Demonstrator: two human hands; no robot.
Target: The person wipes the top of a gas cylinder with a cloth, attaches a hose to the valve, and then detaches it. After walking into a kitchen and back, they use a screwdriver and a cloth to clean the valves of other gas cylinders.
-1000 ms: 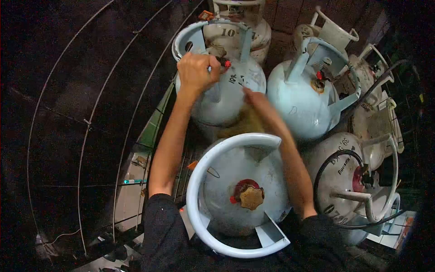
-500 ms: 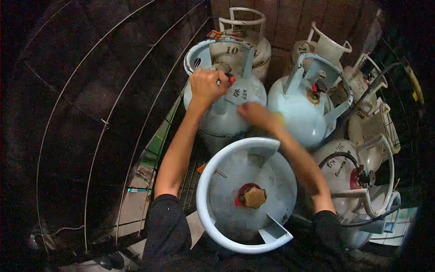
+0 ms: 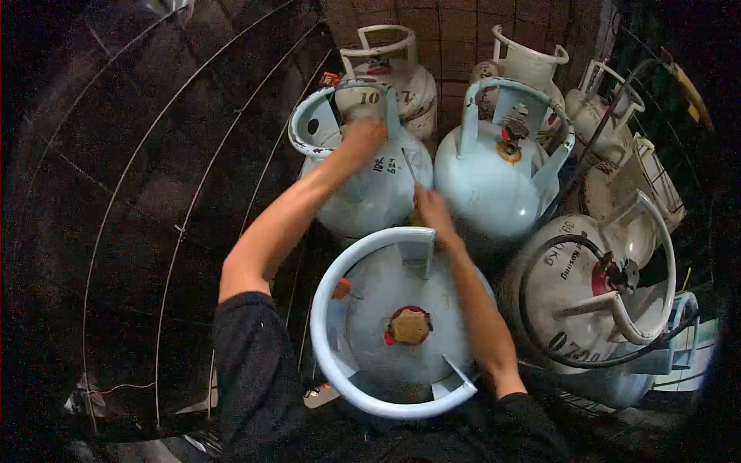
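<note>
My left hand is closed at the neck of a pale blue gas cylinder, inside its chipped collar; the hand covers the valve, and what its fingers grip is hidden. Black handwriting marks this cylinder's shoulder. Lower and to the right, my right hand is closed around a thin metal tool, whose exact kind I cannot make out. Its tip points up toward the cylinder's shoulder. Beneath my forearms stands a nearer blue-grey cylinder with a brown-capped valve.
Another pale blue cylinder stands right of my right hand. A grey cylinder with a black hose is at lower right. Several more cylinders stand behind. A wire frame curves along the left.
My left hand has moved onto the valve area, covering the red part seen before. My right hand has shifted slightly lower, the tool now showing upright. The whole view has shifted a little.
</note>
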